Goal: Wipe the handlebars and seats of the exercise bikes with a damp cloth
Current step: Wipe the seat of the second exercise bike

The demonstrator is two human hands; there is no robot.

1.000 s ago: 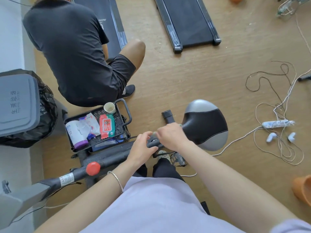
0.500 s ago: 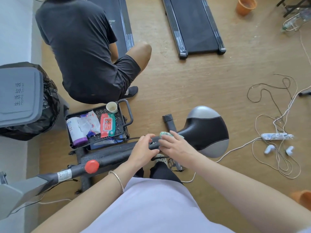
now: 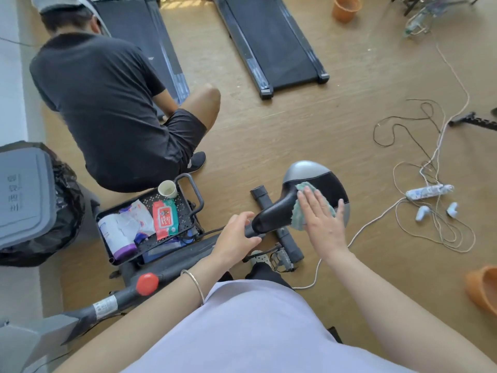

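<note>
Right, nearest to me the grey bike frame (image 3: 88,312) runs off to the left, with a red knob (image 3: 147,283) on it. My left hand (image 3: 236,238), a thin bracelet (image 3: 194,285) at its wrist, has its fingers curled round the black bar (image 3: 252,232) just under the nose of the saddle (image 3: 279,210). My right hand (image 3: 322,220) lies flat, fingers straight and spread, pressing the green cloth (image 3: 297,214) against the right side of the saddle's black top. The cloth sits between palm and saddle, its edges showing at the fingertips and below the palm. The two hands are apart, with the saddle's nose between them. A pedal (image 3: 281,258) shows below the saddle, near the floor.

Left of the saddle a black tray (image 3: 188,208) holds a red wipes pack (image 3: 164,219), a paper roll (image 3: 115,235) and a small cup (image 3: 168,189). Further left stands a grey-lidded bin (image 3: 24,195) with a black liner. On the wooden floor to the right lie a power strip (image 3: 429,191) and loose cables (image 3: 443,232).

Beyond the tray a person in a black shirt (image 3: 107,103) crouches, facing away. Farthest off are two treadmills (image 3: 271,41) and an orange pot (image 3: 345,6).
</note>
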